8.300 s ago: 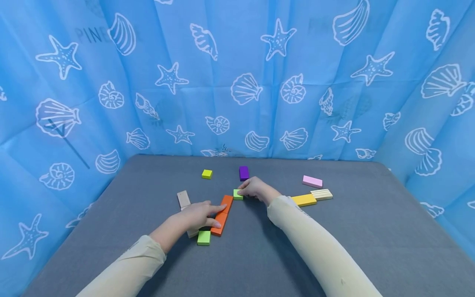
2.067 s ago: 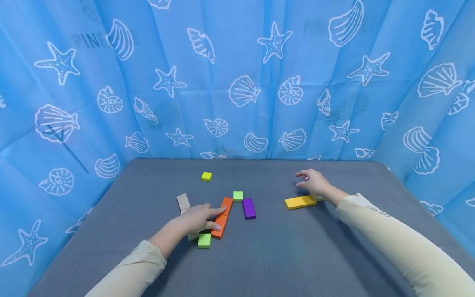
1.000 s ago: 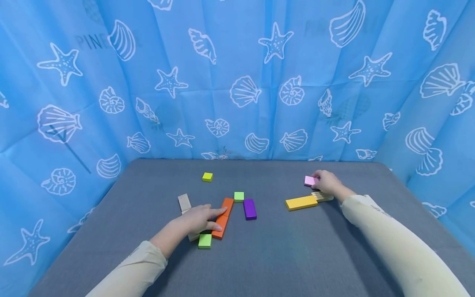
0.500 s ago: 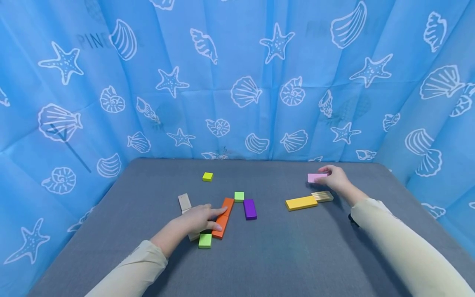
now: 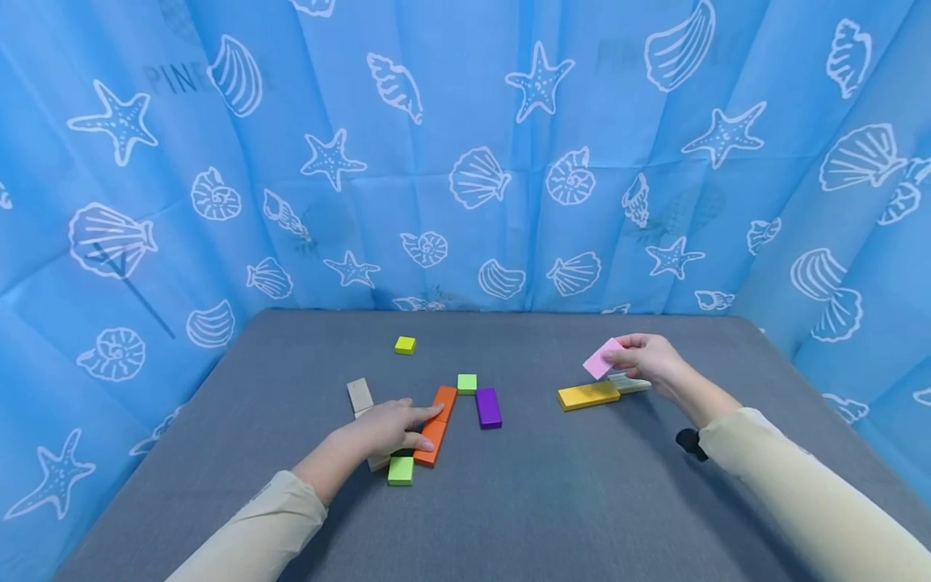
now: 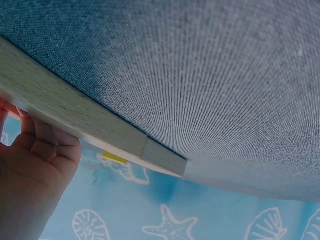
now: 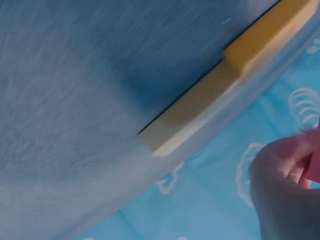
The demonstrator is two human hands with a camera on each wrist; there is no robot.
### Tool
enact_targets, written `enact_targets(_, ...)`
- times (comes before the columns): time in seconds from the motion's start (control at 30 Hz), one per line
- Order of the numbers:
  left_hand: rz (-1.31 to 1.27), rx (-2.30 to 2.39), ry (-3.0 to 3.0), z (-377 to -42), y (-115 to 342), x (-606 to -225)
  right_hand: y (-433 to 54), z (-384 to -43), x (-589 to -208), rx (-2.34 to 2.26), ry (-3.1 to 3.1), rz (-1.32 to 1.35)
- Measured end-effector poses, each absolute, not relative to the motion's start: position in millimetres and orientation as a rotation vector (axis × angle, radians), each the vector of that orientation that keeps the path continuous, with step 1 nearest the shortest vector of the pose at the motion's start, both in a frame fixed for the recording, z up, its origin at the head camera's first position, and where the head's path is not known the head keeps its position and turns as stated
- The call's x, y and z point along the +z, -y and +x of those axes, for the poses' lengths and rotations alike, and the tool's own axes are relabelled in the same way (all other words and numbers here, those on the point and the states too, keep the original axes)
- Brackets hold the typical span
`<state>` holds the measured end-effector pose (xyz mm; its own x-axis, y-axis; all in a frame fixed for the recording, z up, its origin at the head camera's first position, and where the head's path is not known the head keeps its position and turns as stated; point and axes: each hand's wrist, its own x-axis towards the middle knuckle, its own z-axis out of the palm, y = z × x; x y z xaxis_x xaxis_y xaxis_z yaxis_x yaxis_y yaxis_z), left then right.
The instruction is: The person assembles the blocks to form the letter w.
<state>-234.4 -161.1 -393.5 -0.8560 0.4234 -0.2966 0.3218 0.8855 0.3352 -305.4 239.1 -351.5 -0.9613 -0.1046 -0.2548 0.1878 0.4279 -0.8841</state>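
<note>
My right hand pinches a pink block between thumb and fingers, tilted and raised off the table. Only a corner of that block shows in the right wrist view. My left hand rests on the left group, with index finger and thumb touching two orange blocks laid end to end. Beneath and beside it runs a row of pale wood blocks, partly covered. A light green block sits at the near end. Another green block and a purple block lie right of the orange ones.
A yellow block lies end to end with a pale striped block, just below my right hand. Farther back is a small yellow-green block. The grey table meets a blue shell-print curtain behind.
The purple block moved from the back to beside the far green block. My right hand then reached right, took hold of the pink block, lifted and tilted it. My left hand stays in place.
</note>
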Motion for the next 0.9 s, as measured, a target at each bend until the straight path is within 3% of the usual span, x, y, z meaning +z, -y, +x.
enact_targets(0.33, 0.57, 0.383, -2.696, -234, 161, -394, -215, -282, -355, -1.631, -2.224, -0.106)
enact_targets(0.9, 0.564, 0.392, -2.692, -235, 161, -394, -173, -242, -378, -1.528, -2.242, -0.1)
